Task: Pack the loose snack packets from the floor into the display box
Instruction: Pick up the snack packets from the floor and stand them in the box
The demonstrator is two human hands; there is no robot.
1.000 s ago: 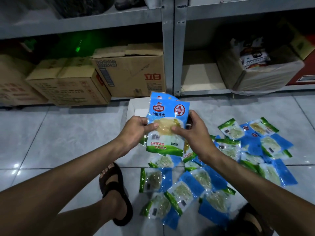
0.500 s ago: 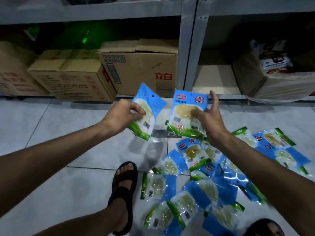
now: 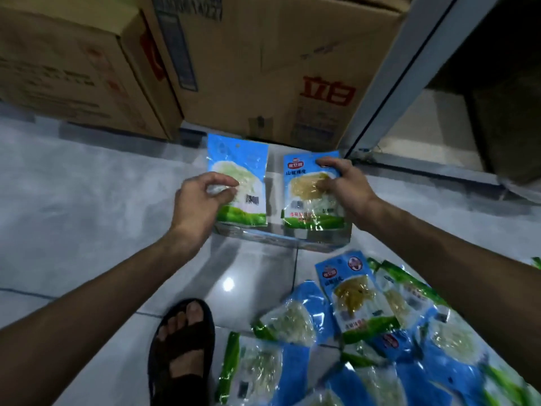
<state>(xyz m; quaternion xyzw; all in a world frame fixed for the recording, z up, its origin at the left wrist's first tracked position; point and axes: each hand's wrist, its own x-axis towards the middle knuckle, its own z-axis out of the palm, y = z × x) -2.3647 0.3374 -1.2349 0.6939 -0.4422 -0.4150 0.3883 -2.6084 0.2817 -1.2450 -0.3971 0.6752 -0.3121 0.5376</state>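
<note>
While each hand (image 3: 202, 197) (image 3: 345, 183) pinches one packet (image 3: 240, 171) (image 3: 310, 194) upright, the display box (image 3: 281, 237) beneath is blurred, mostly hidden.

Stockroom: cartons (image 3: 263, 68), metal shelving (image 3: 389, 83).

Pkts (image 3: 360, 306) blue w/ green bands – brown cartons (image 3: 263, 68).

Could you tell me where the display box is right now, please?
In the head view the display box sits on the floor tiles at centre, just before the large cardboard carton, with both held packets standing upright in it.
</note>
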